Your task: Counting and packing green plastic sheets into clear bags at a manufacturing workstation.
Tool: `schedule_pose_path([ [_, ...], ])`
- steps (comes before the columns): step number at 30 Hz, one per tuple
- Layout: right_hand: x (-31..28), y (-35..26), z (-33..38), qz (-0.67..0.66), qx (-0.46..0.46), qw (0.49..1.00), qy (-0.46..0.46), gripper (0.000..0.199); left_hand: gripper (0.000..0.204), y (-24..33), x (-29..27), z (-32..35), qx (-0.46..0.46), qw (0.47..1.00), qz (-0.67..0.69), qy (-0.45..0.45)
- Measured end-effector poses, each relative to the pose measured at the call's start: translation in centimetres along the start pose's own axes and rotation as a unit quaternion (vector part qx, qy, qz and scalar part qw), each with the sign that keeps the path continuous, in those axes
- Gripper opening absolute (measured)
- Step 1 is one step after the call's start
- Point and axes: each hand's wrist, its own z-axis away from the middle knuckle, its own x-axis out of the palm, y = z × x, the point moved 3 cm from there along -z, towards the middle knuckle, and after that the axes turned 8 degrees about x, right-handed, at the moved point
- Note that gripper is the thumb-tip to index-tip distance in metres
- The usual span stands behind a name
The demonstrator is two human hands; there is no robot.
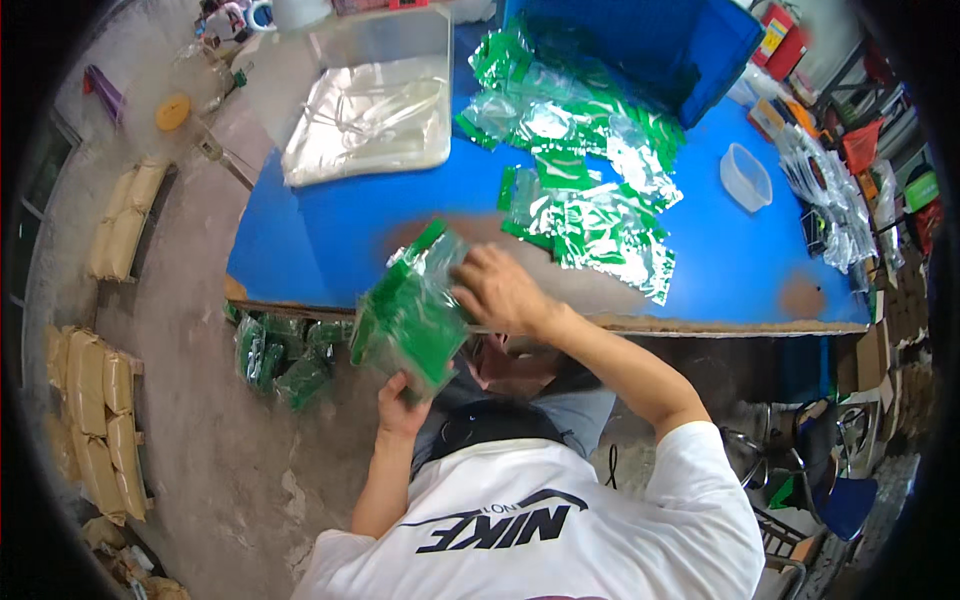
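Left hand point(402, 405) grips green packets point(412, 325) from below; right hand point(500, 290) half curled at their edge, grip unclear.

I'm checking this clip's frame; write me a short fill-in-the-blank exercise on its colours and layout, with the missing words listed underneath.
1. The packet bundle held in the left hand is mainly ____ in colour.
2. The tabletop is mostly ____.
3. From the person's side, the small clear tub lies to the ____ of the spread packets.
4. From that same side, the large translucent bin stands to the ____ of them.

Missing words: green; blue; right; left.
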Motion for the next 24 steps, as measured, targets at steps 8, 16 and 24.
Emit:
schedule_pose_path([
  [8,-4.5,13.2,-5.2,0.273,0.33,0.876,0.223,0.067,0.066,-0.3,-1.4,-0.9,0.037,0.996,-0.048,0.066],
  [16,-0.2,2.9,-3.8,-0.038,0.104,0.977,0.183,0.018,0.07,0.4,-2.7,0.6,0.034,0.999,-0.023,0.002],
  [24,-3.3,-0.7,4.7,-0.312,0.3,0.901,-0.005,0.038,0.068,-0.9,-0.8,-0.9,0.011,0.999,0.044,0.016],
])
